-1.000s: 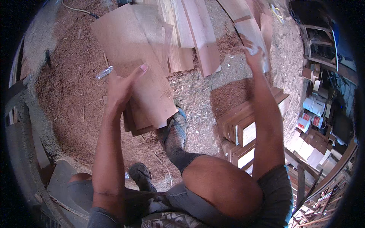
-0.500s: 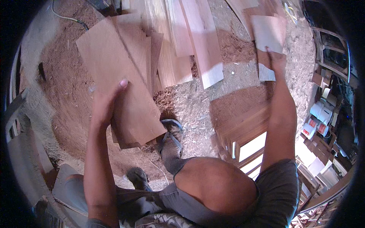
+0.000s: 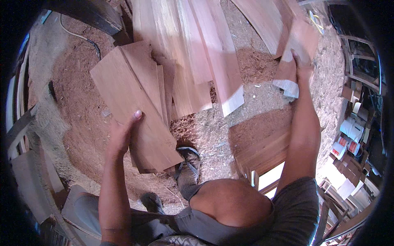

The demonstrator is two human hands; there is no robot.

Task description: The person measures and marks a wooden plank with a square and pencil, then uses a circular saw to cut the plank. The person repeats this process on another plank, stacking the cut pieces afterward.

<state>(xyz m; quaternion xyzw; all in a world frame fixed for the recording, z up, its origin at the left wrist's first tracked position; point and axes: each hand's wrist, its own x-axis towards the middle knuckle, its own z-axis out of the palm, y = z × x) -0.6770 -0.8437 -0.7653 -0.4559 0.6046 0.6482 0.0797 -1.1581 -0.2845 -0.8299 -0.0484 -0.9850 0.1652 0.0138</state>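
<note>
My left hand (image 3: 122,133) grips the edge of a flat brown wooden board (image 3: 131,102), its thumb on top and its other fingers hidden at the side. That board lies slanted on a pile of similar boards (image 3: 163,88), whose edges stick out on the right. At the upper right, my right hand (image 3: 304,70) is closed on another wooden board (image 3: 303,39), thumb on its face. Below its thumb a pale, sunlit board end (image 3: 287,82) shows; whether it is part of the same piece I cannot tell.
Long planks (image 3: 188,53) lie side by side at the far middle, with more planks (image 3: 266,20) to their right. A wooden stack (image 3: 262,149) stands by my right forearm. Sawdust (image 3: 78,90) covers the ground. A cable (image 3: 78,37) runs at far left; white buckets (image 3: 344,143) sit at right.
The view has shifted, so most things sit lower in it. The board in my right hand has tilted to the right. My left hand keeps its hold on its board.
</note>
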